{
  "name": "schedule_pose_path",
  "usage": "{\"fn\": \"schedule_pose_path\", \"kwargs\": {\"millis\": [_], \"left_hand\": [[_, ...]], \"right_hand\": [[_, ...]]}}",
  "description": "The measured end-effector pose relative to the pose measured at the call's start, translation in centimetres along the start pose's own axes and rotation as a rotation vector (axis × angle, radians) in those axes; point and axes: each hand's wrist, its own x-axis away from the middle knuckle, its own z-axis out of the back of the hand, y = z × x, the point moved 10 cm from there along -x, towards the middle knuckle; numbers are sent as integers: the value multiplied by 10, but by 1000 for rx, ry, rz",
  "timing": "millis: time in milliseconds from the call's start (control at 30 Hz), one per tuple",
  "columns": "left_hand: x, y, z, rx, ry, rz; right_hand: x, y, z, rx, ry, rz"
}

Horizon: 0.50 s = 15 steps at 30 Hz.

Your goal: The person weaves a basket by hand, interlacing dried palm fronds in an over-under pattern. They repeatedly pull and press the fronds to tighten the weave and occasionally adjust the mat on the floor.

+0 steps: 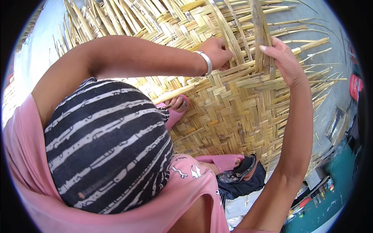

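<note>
A large mat (233, 112) of pale yellow split reeds in a zigzag weave lies beneath both my arms. My left hand (215, 54), with a silver bangle at the wrist, is closed on reed strips (226, 29) that rise from the weave; its fingertips are partly hidden. To its right, my right hand (286, 64) grips a bundle of wider reed strips (259, 27), thumb in front and fingers mostly behind. These strips stand up from the mat, their lower ends running into the weave.
Loose reed ends (311, 48) fan over the grey floor (311, 11) at the right. My feet in pink sandals (176, 116) are on the mat. Dark cloth (243, 188) lies near the lower middle. A red object (355, 87) and small items on a green surface (342, 171) are at far right.
</note>
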Motion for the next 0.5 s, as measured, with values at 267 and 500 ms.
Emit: {"fn": "schedule_pose_path", "kwargs": {"millis": [267,500], "left_hand": [[1,-23,10,297,90,178],[-17,-28,4,296,44,231]], "right_hand": [[-25,2,-9,-180,60,-81],[-47,33,8,61,144,-262]]}}
